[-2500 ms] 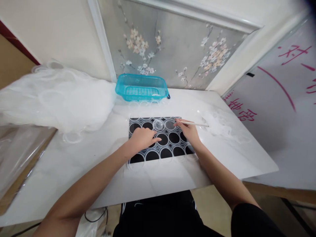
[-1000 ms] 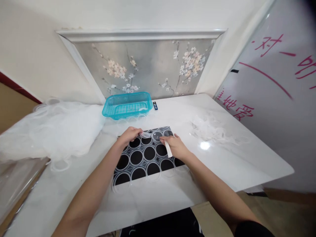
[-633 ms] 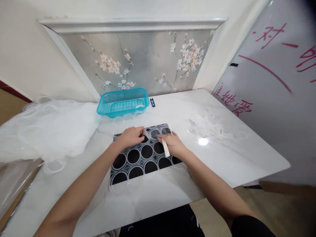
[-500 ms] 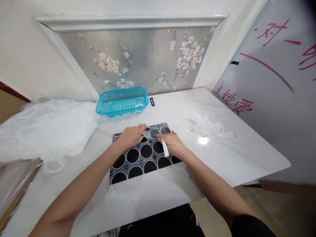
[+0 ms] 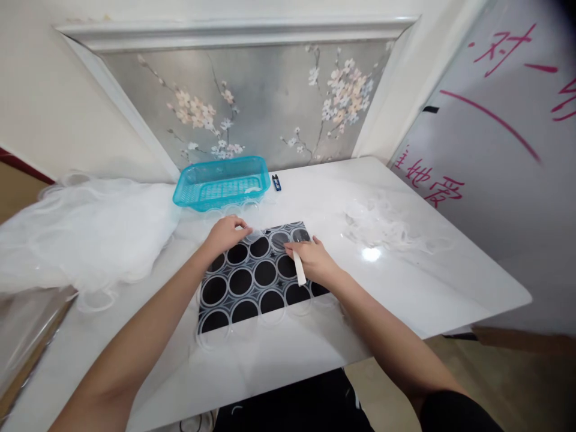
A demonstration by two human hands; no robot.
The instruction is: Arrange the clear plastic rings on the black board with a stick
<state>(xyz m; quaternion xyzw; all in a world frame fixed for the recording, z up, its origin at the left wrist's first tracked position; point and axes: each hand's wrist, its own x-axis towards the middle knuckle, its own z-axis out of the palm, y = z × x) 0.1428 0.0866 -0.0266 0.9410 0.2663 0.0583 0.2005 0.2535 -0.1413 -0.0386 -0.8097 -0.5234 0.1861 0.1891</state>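
Note:
A dark mat (image 5: 252,276) printed with several black circles lies on the white table (image 5: 405,282) in front of me. My left hand (image 5: 226,233) rests at the mat's far left edge, pinching a thin clear plastic disc (image 5: 252,235). My right hand (image 5: 312,261) lies on the mat's right side and holds a small white stick (image 5: 299,267) that points toward me. Clear rings sit on some of the circles near both hands.
A turquoise plastic basket (image 5: 220,182) stands at the back of the table, a small blue clip (image 5: 276,182) beside it. A big heap of clear plastic film (image 5: 81,228) fills the left. Loose clear scraps (image 5: 382,222) lie to the right. A whiteboard with red writing (image 5: 490,138) leans at the right.
My left hand has slid left and back along the mat's far edge with the clear disc. The right hand turned the stick from pointing right to pointing toward me. My head tilted up.

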